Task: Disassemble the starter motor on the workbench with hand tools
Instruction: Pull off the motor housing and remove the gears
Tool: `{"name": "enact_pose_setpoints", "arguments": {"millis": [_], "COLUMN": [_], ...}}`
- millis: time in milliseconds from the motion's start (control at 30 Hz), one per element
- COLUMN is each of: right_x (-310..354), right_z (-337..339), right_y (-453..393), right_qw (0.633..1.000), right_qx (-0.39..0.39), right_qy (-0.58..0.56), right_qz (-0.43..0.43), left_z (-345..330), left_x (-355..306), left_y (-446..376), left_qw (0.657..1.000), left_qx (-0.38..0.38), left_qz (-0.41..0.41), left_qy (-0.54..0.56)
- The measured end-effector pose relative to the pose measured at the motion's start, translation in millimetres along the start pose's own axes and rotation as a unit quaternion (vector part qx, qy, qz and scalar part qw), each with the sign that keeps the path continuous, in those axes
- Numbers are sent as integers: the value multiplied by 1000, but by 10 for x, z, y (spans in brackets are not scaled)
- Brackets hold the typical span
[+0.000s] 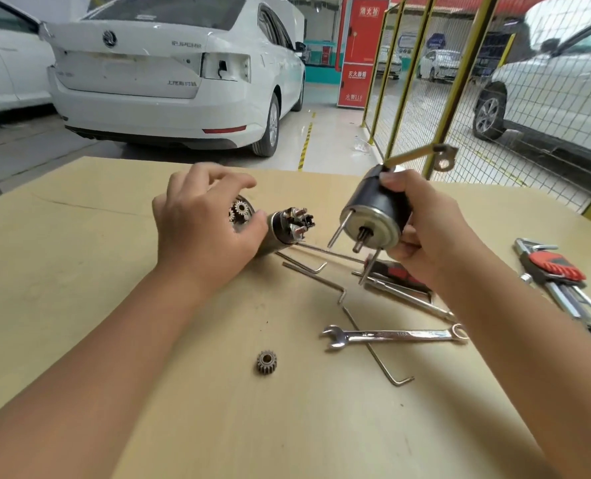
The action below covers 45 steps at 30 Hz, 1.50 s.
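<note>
My right hand [435, 233] grips the black motor body [373, 202] and holds it above the workbench [97, 305]. Its silver end faces me, showing a short shaft and two long through bolts. A braided lead with a metal terminal [444, 157] sticks out behind it. The rest of the starter lies on the bench: a gear housing with small planet gears [240, 209] and the solenoid end [288, 224] with copper studs. My left hand [200, 223] hovers over the gear housing with relaxed fingers, thumb beside the gears. One loose pinion gear [266, 363] lies nearer me.
A combination wrench [390, 336] lies across a long bent rod [373, 350]. Other bent rods [307, 266] and a red-black handled tool [401, 274] lie under my right hand. A hex key set [553, 271] sits at the right. A yellow mesh fence [459, 98] and white car [169, 74] stand beyond.
</note>
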State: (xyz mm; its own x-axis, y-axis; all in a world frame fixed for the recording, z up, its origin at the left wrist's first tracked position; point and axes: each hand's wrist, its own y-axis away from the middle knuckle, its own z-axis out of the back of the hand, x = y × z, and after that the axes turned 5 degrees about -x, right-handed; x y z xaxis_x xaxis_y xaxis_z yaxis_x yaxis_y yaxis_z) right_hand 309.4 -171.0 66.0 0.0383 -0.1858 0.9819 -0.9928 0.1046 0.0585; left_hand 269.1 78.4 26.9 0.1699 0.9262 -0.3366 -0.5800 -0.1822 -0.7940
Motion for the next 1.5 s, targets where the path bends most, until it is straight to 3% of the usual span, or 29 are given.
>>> {"name": "enact_pose_setpoints", "arguments": {"millis": [133, 333, 533, 800, 1000, 1100, 1200, 1333, 1400, 1500], "right_x": [226, 229, -154, -106, 60, 74, 36, 76, 107, 98], "right_z": [-152, -418, -553, -649, -408, -175, 7, 72, 21, -79], "right_y": [-430, -1038, -1283, -1418, -1349, -1190, -955, -707, -566, -304], "right_qw": [992, 950, 925, 858, 812, 798, 827, 902, 913, 899], "right_qx": [-19, 8, -2, -5, -136, -48, 58, 76, 65, 75], "right_qy": [125, 310, 368, 513, 550, 592, 559, 424, 399, 406], "right_qz": [-15, -21, -91, -35, 139, 101, 30, 23, 57, 144], "left_z": [-96, -133, -180, -221, -181, -168, -165, -146, -139, -139], "left_x": [103, 174, 204, 203, 225, 231, 197, 196, 229, 249], "left_y": [11, -26, -21, -13, -27, -25, -29, -24, -24, -30], "left_qw": [996, 997, 995, 993, 985, 979, 978, 976, 976, 975], "left_qx": [80, 44, 25, 16, 20, 21, 17, 20, 22, 23], "left_qz": [25, 53, 39, 54, 68, 82, 98, 101, 98, 102], "left_qy": [-4, 46, 83, 104, 158, 186, 186, 190, 194, 197]}}
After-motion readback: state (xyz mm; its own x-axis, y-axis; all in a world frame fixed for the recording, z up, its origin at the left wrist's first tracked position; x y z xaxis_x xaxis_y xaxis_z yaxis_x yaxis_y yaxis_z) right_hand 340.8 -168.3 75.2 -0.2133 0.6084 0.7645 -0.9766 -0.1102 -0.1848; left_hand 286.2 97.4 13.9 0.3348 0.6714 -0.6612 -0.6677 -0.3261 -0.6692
